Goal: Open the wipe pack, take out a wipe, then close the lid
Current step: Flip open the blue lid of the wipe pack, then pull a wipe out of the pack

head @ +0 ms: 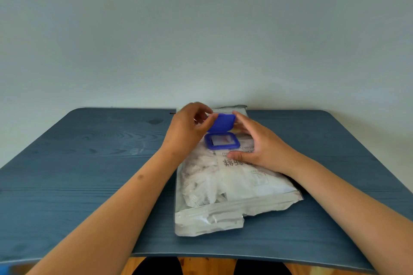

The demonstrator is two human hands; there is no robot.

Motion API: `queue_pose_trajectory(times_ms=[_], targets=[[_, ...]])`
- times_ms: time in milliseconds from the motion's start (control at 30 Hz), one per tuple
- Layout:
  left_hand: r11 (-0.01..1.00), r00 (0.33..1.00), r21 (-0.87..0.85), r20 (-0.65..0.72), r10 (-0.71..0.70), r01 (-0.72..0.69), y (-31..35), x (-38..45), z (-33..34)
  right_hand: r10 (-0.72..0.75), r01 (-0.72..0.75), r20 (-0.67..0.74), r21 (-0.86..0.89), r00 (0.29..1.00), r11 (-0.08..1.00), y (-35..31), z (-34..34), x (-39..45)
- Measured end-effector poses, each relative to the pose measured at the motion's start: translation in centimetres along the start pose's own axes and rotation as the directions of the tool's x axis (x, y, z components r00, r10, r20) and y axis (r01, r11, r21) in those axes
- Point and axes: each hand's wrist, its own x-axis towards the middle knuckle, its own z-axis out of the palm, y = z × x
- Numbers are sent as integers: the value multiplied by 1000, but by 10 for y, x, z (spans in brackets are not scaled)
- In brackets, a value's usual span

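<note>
On the blue wood-grain table [89, 163], I see the wipe pack [223, 185] lying flat, its long axis running away from me, the far end close to the pale wall [201, 29] and the near end crumpled and notched just short of the table's front edge. Its blue lid [222, 123] is flipped up and tilted back on its far hinge, standing above the blue frame [222, 143] of the opening. Through that frame I can make out a pale patch with a thin reddish streak — whether that is a wipe or a seal I cannot tell.

My left hand [186, 134] is at the left side of the lid, fingers curled, the thumb and a fingertip pinching the lid's left edge. My right hand [261, 145] is spread over the right side of the pack, fingers loosely apart and curved; the fingertips reach to the lid's right edge, and the thumb [238, 156] presses down on the pack's printed face just below the frame. It grips nothing — it rests on the pack and holds it down.

Both forearms come in from the bottom corners. Dark printed characters show beside the right thumb, and white wadded material shows through the pack's clear left part.
</note>
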Motion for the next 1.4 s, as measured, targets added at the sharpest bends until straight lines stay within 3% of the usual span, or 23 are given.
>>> queue_pose_trajectory(times_ms=[100,167,333,467,867,1100,1400], targets=[[1000,986,-5,-165,17,-18,-7,3,-3,-34,38,-113,34,993,999,0,0,1],[993,984,75,-148,96,-86,-11,4,-3,-71,71,-152,-4,986,997,-1,0,1],[878,933,317,122,338,-359,-13,2,0,-160,140,-148,-133,976,981,1,-1,1],[780,869,391,299,395,-489,-10,-2,-1,-167,145,-101,-194,981,970,5,-1,2],[759,855,465,466,229,-456,-6,-15,1,-138,126,-70,-147,988,981,5,1,1],[804,881,436,420,216,-405,-5,-14,3,-125,115,-65,-139,990,984,1,0,0],[938,938,226,288,192,-262,-6,-12,4,-119,109,-64,-145,991,983,2,-2,-1]])
